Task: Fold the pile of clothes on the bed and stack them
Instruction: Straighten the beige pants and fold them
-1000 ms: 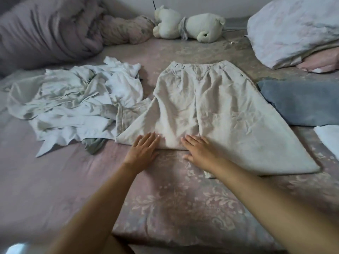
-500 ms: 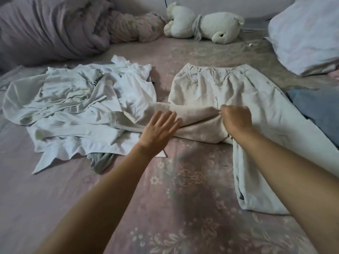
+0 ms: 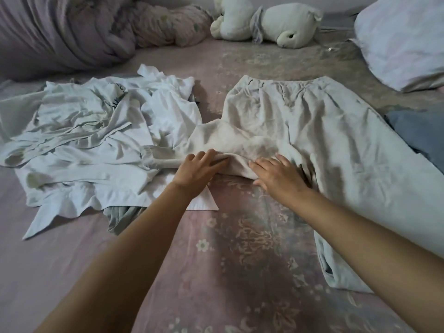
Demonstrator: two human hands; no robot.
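While both my palms press flat with straight fingers on the bunched fold of the cream linen trousers (image 3: 312,121), left hand (image 3: 197,169) and right hand (image 3: 278,174) just beside each other, my right forearm hides part of the near trouser leg and I can't tell how the cloth lies under my hands. Left of the trousers the crumpled pile of white clothes (image 3: 84,145) covers most of a grey-green garment (image 3: 120,215), and the print on one white top is unreadable. Across the pink floral bedsheet (image 3: 240,248) lie a white stuffed toy (image 3: 276,22), a bunched mauve duvet (image 3: 60,32), a pale pillow (image 3: 408,37) and a blue-grey folded cloth (image 3: 422,131), both cut off at the right edge.
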